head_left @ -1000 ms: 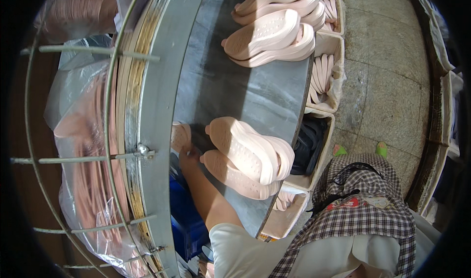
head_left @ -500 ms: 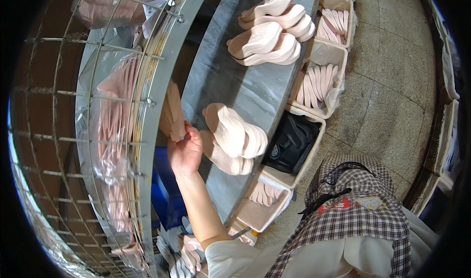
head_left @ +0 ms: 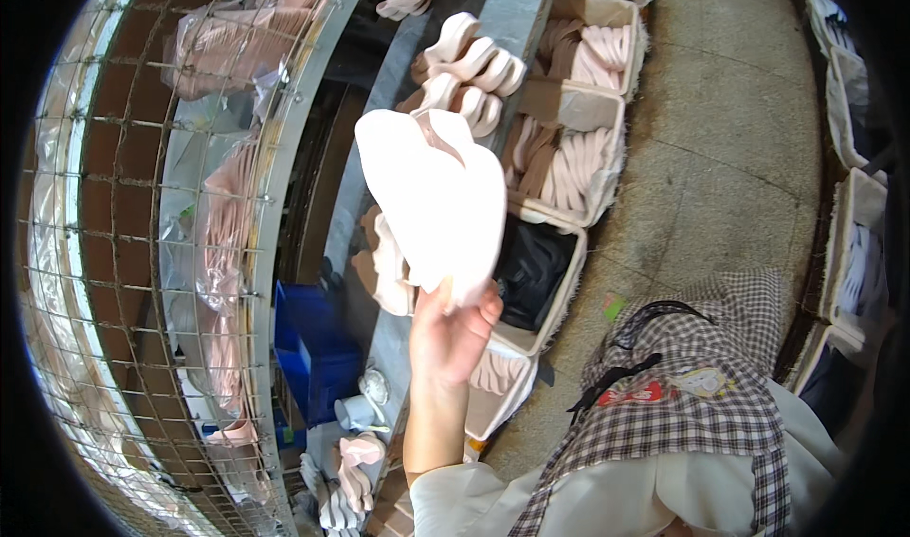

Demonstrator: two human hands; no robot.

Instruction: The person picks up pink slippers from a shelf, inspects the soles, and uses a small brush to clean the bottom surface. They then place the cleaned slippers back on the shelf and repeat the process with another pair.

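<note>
My left hand (head_left: 453,343) is closed around the lower ends of a few pale pink shoe insoles (head_left: 427,191), raised above the shelf. They overlap and look washed out by bright light, so I cannot tell how many there are. Just behind and left of them, a stack of insoles (head_left: 391,267) rests on the grey marbled shelf (head_left: 517,6), partly hidden by the held ones. Farther along stand more stacked insoles (head_left: 474,72). My right hand is outside the picture.
Bins of insoles (head_left: 573,167) line the shelf's right side; one bin contains black items (head_left: 531,272). A wire grid (head_left: 114,182) stands at left, with bagged insoles (head_left: 227,205) behind it. A blue bin (head_left: 313,347) and a white cup (head_left: 358,412) sit near the lower left.
My left hand has moved right and up from beside the grid, bringing the insoles over the shelf. The view has shifted too, showing more of the lower left.
</note>
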